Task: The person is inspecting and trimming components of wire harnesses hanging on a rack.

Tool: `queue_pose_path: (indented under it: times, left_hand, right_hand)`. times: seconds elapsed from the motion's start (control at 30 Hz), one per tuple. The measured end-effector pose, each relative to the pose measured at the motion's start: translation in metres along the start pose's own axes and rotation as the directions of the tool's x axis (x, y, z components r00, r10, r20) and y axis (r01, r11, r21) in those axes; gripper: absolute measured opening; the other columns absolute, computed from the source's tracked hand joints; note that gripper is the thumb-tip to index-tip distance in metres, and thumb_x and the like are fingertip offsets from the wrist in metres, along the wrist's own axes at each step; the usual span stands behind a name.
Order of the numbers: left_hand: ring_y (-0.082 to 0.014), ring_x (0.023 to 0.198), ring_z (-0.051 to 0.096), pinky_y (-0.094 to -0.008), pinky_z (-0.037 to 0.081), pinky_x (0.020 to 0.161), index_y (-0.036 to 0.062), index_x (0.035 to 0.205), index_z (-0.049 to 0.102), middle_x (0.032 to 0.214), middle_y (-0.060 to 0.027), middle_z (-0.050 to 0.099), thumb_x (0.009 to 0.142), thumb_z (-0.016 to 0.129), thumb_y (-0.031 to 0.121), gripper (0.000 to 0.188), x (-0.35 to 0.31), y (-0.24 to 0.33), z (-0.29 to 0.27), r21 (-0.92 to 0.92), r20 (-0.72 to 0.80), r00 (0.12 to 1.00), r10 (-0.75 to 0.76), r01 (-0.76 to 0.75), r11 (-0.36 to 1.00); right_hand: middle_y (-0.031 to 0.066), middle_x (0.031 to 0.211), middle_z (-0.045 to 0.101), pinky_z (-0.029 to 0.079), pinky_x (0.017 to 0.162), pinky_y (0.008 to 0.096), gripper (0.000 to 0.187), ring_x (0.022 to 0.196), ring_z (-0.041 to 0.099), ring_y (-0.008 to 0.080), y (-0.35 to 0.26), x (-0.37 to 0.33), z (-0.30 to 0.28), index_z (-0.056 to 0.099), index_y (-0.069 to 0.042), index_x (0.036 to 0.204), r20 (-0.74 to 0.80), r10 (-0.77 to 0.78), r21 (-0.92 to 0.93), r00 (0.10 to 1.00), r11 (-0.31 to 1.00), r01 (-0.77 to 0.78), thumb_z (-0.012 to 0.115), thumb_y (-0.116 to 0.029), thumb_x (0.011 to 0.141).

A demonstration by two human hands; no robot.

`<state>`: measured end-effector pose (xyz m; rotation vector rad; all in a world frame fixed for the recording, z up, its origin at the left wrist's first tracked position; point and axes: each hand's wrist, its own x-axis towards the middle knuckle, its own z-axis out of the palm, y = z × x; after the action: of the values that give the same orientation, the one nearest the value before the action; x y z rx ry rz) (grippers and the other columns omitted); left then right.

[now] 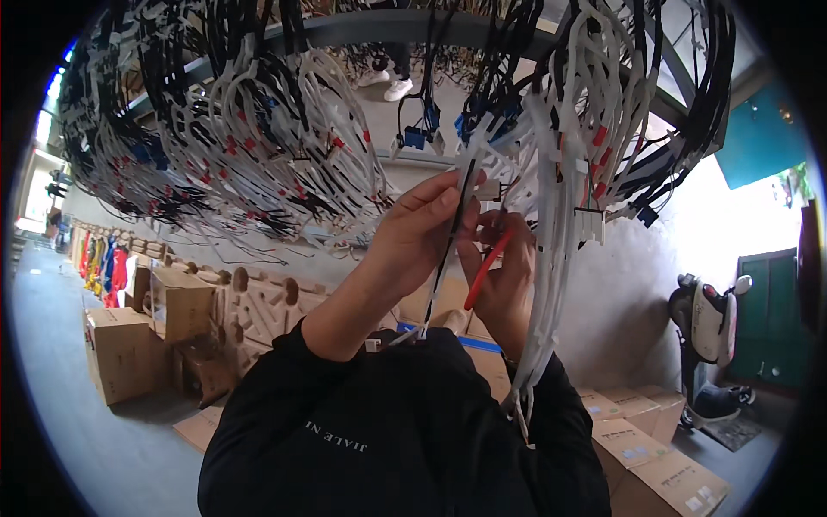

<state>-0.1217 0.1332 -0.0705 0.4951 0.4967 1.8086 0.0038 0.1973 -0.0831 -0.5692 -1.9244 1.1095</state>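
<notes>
My left hand (410, 231) is closed in a pinch around a thin black-and-white wire bundle (440, 277). The bundle hangs from the rack above down to a small white connector (422, 333) in front of my dark clothing. Just to the right, my right hand (510, 289) is closed around a tool with a curved red handle (488, 269); its working end is hidden by the fingers. Its fingertips are close to those of the left hand. Beside the right wrist hangs a thick bundle of white-sleeved cables (551, 267).
Many wire harnesses (284, 129) with red, blue and white connectors hang from a grey metal frame (439, 30) overhead. Cardboard boxes (127, 353) stand at left, more boxes (646, 439) at lower right. A scooter (711, 323) is parked at right. Another person's white shoes (398, 90) show beyond the frame.
</notes>
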Motion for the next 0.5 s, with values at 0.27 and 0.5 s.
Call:
queue_pose_path:
  times: [0.27,0.5]
  left_hand:
    - [-0.0174,0.098,0.058,-0.0321,0.047,0.089,0.0021,0.120,0.055,0.104,-0.0066,0.061,0.091,0.058,0.008,0.030,-0.004,-0.011,-0.004,-0.158,-0.053,0.998,-0.025,0.016,0.987]
    - [-0.0175,0.095,0.061,-0.0303,0.049,0.087,0.0015,0.113,0.058,0.108,-0.0059,0.061,0.087,0.063,0.003,0.027,0.010,-0.003,-0.004,-0.023,0.022,1.000,-0.016,0.017,1.000]
  right_hand:
    - [0.0111,0.087,0.053,0.043,0.070,0.0318,0.032,0.078,0.052,0.0214,-0.020,0.005,-0.006,0.053,0.003,0.102,0.049,0.108,-0.107,0.993,0.989,-0.102,0.068,-0.020,0.085]
    - [0.0071,0.093,0.051,0.041,0.069,0.0242,0.028,0.082,0.050,0.0121,-0.016,0.000,-0.004,0.053,0.002,0.103,-0.022,0.147,0.015,0.989,0.989,-0.147,0.064,-0.020,0.089]
